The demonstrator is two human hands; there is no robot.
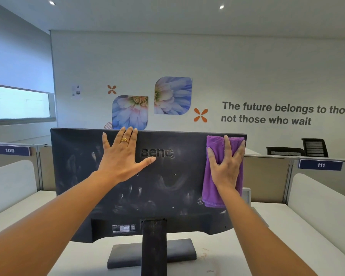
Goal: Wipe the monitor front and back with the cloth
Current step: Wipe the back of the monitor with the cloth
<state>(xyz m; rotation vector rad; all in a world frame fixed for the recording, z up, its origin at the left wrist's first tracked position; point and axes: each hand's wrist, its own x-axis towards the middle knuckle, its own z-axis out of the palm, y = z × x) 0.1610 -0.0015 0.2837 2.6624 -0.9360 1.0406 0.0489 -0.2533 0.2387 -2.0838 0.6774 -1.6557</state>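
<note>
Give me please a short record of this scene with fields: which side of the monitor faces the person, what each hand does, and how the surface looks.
side facing person: back of monitor
left hand: flat and open on the back panel, steadying it
right hand: pressing purple cloth against the panel's upper right
surface: dusty smears across the middle and lower panel
support: stand on white desk

Monitor point(167, 186) back panel: open between the flat left hand point(122, 156) and the cloth point(217, 176) at its upper right. Stand point(153, 246) blocks low centre; desk point(287, 236) either side is open.
</note>
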